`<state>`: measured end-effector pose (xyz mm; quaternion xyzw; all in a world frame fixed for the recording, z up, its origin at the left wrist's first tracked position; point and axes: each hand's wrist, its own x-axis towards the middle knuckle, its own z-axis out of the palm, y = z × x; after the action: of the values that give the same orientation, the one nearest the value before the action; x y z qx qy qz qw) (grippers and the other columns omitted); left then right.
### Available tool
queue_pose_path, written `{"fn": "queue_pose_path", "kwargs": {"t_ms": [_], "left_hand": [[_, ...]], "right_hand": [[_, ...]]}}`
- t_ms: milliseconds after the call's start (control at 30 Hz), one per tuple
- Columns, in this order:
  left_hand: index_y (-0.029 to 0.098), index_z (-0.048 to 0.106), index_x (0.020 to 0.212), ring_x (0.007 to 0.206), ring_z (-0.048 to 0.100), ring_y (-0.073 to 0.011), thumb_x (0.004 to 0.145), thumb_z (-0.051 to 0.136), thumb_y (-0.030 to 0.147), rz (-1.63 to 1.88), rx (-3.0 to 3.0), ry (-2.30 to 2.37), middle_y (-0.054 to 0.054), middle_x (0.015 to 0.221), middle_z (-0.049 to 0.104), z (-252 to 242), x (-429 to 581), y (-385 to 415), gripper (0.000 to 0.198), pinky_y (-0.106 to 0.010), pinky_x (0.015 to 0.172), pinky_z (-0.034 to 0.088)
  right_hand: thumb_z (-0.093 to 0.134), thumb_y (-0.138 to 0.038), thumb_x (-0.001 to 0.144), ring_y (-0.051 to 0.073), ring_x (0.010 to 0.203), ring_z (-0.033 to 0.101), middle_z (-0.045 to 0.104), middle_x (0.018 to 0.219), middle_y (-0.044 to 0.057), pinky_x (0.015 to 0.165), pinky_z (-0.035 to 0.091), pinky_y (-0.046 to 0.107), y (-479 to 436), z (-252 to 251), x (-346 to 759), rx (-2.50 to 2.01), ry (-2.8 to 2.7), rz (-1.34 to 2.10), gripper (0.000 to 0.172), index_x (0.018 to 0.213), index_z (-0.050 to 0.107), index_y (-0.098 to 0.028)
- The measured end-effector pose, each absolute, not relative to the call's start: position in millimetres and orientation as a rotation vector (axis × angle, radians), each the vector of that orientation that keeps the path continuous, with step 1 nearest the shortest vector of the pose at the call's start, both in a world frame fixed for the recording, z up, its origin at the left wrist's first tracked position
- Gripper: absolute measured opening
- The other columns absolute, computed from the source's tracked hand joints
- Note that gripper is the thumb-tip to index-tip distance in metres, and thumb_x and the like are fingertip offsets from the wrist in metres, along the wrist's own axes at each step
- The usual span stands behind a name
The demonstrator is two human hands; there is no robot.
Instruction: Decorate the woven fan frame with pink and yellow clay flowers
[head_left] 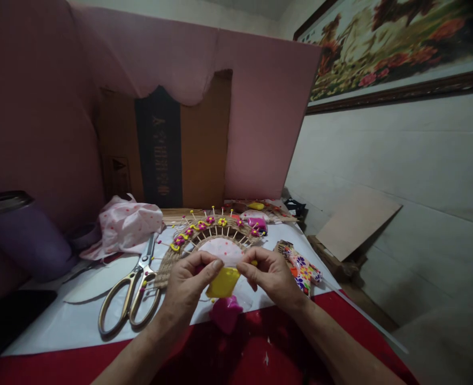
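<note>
My left hand (190, 278) and my right hand (271, 275) are close together over the near middle of the table, thumbs and fingertips pinched. Between them hangs a flat piece of yellow modelling clay (223, 283), gripped at its upper corners. A small yellow bit shows by my right fingers. Just behind stands an arched twine-wrapped craft piece (168, 266) with wooden sticks and a row of magenta and yellow clay flowers (222, 222). A dotted pale fabric panel (222, 250) fills its centre, partly hidden by my hands. Below the yellow clay lies a magenta clay lump (226, 314).
Scissors (118, 305) with gold handles lie at left, beside crumpled dotted cloth (130, 222) and a white card piece (104, 279). A purple container (23, 235) stands far left. Flowered fabric (306, 272) lies at right. A pink board with cardboard (202, 149) closes the back.
</note>
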<state>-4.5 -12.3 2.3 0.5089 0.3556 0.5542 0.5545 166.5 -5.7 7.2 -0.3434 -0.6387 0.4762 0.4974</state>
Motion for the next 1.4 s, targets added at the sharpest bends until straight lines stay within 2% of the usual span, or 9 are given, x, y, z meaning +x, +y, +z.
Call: {"fn": "queue_pose_path", "kwargs": {"t_ms": [300,400,467,633,767,933,1133,1300,1400], "left_hand": [[0.016,0.055,0.073,0.054,0.044,-0.0054,0.071,0.055,0.011,1.467,0.988,0.741,0.004,0.065,0.052,17.7,-6.0,-8.3,0.005,-0.017,0.051,0.033],[0.016,0.055,0.080,0.055,0.046,-0.0066,0.074,0.060,0.021,1.490,0.985,0.757,0.002,0.067,0.056,21.6,-8.6,-8.4,0.009,-0.018,0.051,0.034],[0.015,0.056,0.081,0.051,0.044,-0.0062,0.074,0.064,0.030,1.495,0.987,0.782,0.002,0.061,0.055,22.8,-9.9,-9.1,0.018,-0.017,0.047,0.032],[0.014,0.056,0.073,0.045,0.037,-0.0036,0.072,0.068,0.035,1.524,0.971,0.844,0.005,0.055,0.050,20.8,-12.8,-7.9,0.025,-0.015,0.041,0.025],[0.014,0.055,0.071,0.042,0.035,-0.0028,0.072,0.068,0.038,1.530,0.940,0.836,0.006,0.053,0.049,17.7,-12.7,-6.6,0.027,-0.015,0.040,0.023],[0.013,0.061,0.075,0.043,0.039,-0.0036,0.069,0.069,0.041,1.631,0.842,0.840,0.006,0.052,0.048,27.2,-24.8,-0.6,0.030,-0.015,0.040,0.027],[0.014,0.064,0.074,0.046,0.041,-0.0036,0.069,0.070,0.032,2.093,0.854,0.822,0.005,0.055,0.050,64.4,-70.2,14.4,0.020,-0.014,0.040,0.029],[0.014,0.062,0.072,0.044,0.040,-0.0047,0.071,0.066,0.035,2.049,0.993,0.920,0.005,0.053,0.048,73.3,-86.3,21.0,0.022,-0.016,0.040,0.027],[0.016,0.059,0.072,0.044,0.037,-0.0058,0.076,0.059,0.040,1.923,1.217,1.124,0.006,0.052,0.043,60.9,-90.0,25.9,0.024,-0.017,0.042,0.026]], "right_hand": [[0.059,-0.043,0.076,0.006,0.035,0.035,0.041,0.047,-0.007,0.035,0.026,0.019,12.5,18.1,208.4,-1.222,-1.665,0.993,0.029,0.063,0.053,-0.017],[0.059,-0.037,0.076,0.011,0.048,0.047,0.049,0.052,-0.002,0.043,0.034,0.022,18.5,14.9,222.1,-1.412,-1.786,0.693,0.025,0.060,0.056,-0.017],[0.057,-0.030,0.078,0.014,0.060,0.052,0.056,0.064,0.002,0.050,0.039,0.023,18.8,14.3,224.2,-1.420,-1.743,0.574,0.014,0.071,0.059,-0.017],[0.056,-0.029,0.078,0.008,0.046,0.050,0.060,0.070,-0.001,0.043,0.041,0.022,7.3,24.3,202.4,-1.154,-1.612,1.088,0.021,0.095,0.054,-0.018],[0.068,-0.031,0.071,0.009,0.050,0.055,0.060,0.062,-0.002,0.045,0.045,0.021,-6.2,35.5,176.2,-0.977,-1.611,1.300,0.023,0.083,0.057,-0.015],[0.059,-0.034,0.080,0.006,0.046,0.048,0.054,0.057,-0.003,0.040,0.039,0.017,-7.8,39.4,154.8,-0.965,-1.721,1.184,0.022,0.081,0.065,-0.013],[0.057,-0.022,0.079,0.007,0.053,0.051,0.057,0.072,-0.001,0.047,0.045,0.020,4.6,47.5,128.3,-0.876,-1.800,1.224,0.010,0.082,0.064,-0.016],[0.060,-0.027,0.079,0.005,0.043,0.040,0.053,0.057,-0.003,0.037,0.031,0.017,19.2,46.5,106.4,-0.959,-1.874,1.167,0.014,0.070,0.059,-0.015],[0.061,-0.028,0.078,0.007,0.048,0.044,0.055,0.061,-0.001,0.042,0.034,0.018,29.8,42.0,94.0,-0.957,-1.924,1.054,0.014,0.071,0.060,-0.015]]}}
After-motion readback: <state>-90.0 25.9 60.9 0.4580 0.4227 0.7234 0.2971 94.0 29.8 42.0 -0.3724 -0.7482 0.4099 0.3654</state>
